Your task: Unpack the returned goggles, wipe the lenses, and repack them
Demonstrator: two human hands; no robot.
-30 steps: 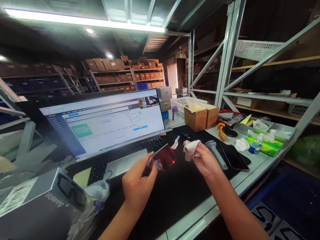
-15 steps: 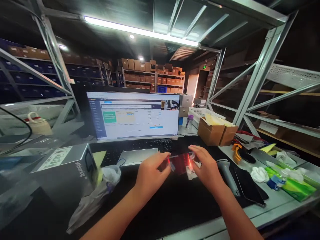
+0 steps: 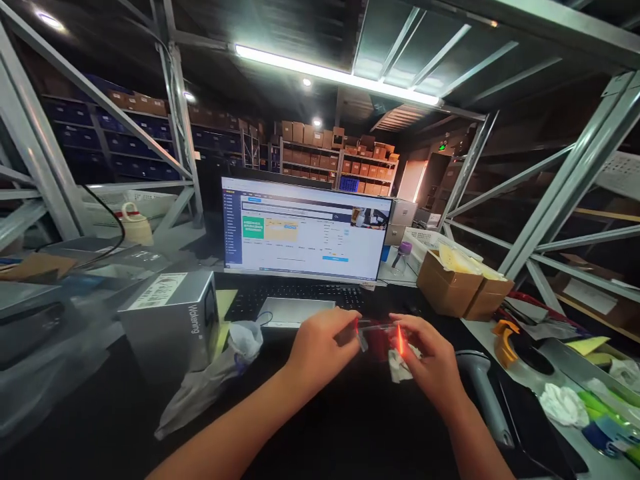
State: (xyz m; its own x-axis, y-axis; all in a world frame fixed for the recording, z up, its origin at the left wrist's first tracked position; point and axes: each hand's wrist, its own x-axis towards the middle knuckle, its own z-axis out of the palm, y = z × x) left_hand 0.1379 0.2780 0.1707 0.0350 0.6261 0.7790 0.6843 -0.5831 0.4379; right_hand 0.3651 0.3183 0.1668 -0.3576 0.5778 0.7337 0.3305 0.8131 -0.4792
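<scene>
- Left hand (image 3: 320,347), just below the frame's centre: its fingers (image 3: 345,320) pinch the left end of a thin, glossy red panel (image 3: 379,343).
- Right hand (image 3: 433,357), a little right of that: its fingers (image 3: 413,327) close on the panel's right end, and a white tissue (image 3: 401,370) hangs beneath the thumb. The panel spans the gap between the hands, a bright red-orange streak glowing at its right end.
- Under both hands — a black mat (image 3: 360,433) over the tabletop, lower centre.
- Lower left: a crumpled plastic bag (image 3: 220,370) lies just beside a grey box (image 3: 173,327) lettered "Wakening".
- Lower right: a grey scanner (image 3: 483,387) near a dark slab (image 3: 535,427); farther right, a wadded tissue (image 3: 565,405) and a blue bottle (image 3: 605,437), partly blurred.
- Right of the frame, higher: an orange tape dispenser (image 3: 507,343).
- Centre, beyond the hands: a silver pad (image 3: 293,311), then a black keyboard (image 3: 320,291) below a lit monitor (image 3: 305,230).
- Right of the monitor: a purple-capped bottle (image 3: 400,259) and two open cartons (image 3: 445,283) side by side.
- Left of the monitor: a cream jug (image 3: 136,223).
- Far back, upper centre — racks of brown boxes (image 3: 310,160) under a long tube light (image 3: 335,73).
</scene>
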